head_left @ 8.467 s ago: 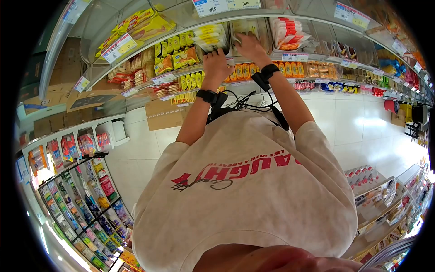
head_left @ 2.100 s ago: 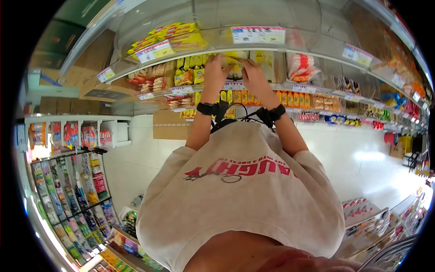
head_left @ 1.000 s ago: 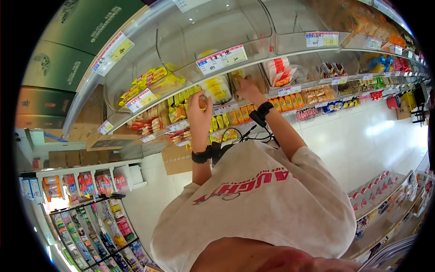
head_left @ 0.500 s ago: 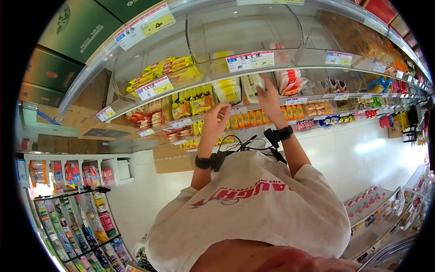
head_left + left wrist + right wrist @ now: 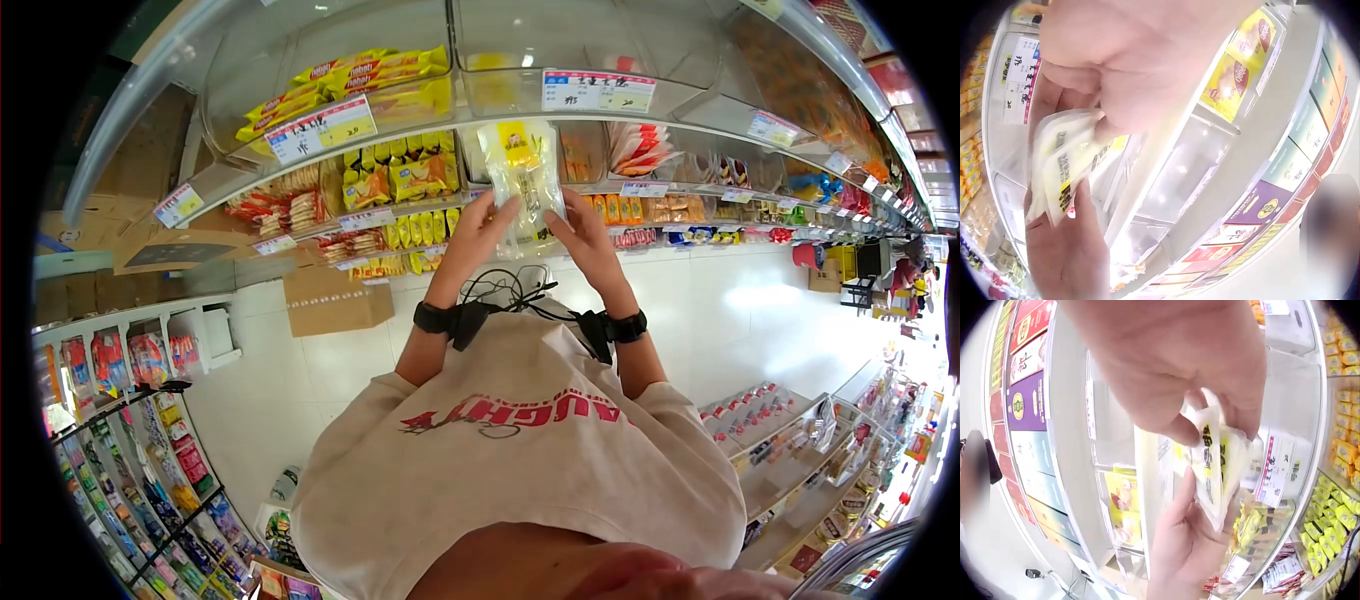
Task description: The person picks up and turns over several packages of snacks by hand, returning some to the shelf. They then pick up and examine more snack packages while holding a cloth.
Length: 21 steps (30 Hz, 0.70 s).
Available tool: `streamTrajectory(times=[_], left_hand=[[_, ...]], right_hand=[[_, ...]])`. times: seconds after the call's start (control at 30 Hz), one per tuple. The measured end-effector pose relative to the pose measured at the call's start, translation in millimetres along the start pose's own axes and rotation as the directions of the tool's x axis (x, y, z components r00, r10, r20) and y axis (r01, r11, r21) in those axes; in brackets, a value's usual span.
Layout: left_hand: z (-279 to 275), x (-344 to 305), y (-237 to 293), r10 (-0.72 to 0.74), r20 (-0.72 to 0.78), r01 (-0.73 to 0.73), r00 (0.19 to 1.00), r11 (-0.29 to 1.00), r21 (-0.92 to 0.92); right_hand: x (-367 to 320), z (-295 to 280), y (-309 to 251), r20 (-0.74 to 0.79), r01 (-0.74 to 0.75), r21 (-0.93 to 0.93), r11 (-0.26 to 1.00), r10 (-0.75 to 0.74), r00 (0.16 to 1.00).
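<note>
Before the shelf's front, both hands hold a bundle of flat clear food packets (image 5: 522,185) with pale contents and yellow and black print. My left hand (image 5: 480,238) grips the left edge, its thumb lying on the near face. On the opposite edge my right hand (image 5: 590,248) grips the bundle in the same way. The left wrist view shows the layered packets (image 5: 1066,165) between the two hands. In the right wrist view, the right thumb and fingers pinch one end of the packets (image 5: 1210,462), with the left hand (image 5: 1188,547) holding the other end.
Clear shelf bins hold yellow wafer packs (image 5: 350,80), small yellow packets (image 5: 420,175) and red-and-white packets (image 5: 635,150). Price tags (image 5: 598,92) line the shelf edge. Below are orange packets (image 5: 610,208). A cardboard box (image 5: 340,298) stands on the floor at left.
The right hand has drawn the packets out of their bin, towards the body. The left hand, holding no packet half a second ago, has moved in and grips their left edge.
</note>
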<state>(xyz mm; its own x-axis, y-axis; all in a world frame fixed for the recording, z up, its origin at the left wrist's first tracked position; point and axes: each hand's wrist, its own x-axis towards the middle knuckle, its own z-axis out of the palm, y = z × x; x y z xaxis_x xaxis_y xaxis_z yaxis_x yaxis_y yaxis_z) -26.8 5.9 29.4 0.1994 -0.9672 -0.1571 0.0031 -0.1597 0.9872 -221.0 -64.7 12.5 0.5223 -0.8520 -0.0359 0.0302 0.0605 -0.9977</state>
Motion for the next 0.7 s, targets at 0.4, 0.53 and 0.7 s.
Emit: streamTrajectory(times=[0.4, 0.53, 0.7], left_hand=[[-11, -7, 4, 0.15, -0.138, -0.19, 0.979, 0.917, -0.351], [-24, -10, -1, 0.135, -0.177, -0.187, 0.975, 0.928, -0.323], [-27, -19, 2, 0.204, -0.251, -0.269, 0.946, 0.927, -0.26]], right_hand=[[12, 2, -24, 0.057, -0.212, 0.131, 0.968, 0.206, 0.977], [27, 9, -25, 0.156, -0.181, 0.188, 0.965, 0.153, 0.976], [45, 15, -12, 0.307, -0.196, 0.105, 0.975, 0.155, 0.939]])
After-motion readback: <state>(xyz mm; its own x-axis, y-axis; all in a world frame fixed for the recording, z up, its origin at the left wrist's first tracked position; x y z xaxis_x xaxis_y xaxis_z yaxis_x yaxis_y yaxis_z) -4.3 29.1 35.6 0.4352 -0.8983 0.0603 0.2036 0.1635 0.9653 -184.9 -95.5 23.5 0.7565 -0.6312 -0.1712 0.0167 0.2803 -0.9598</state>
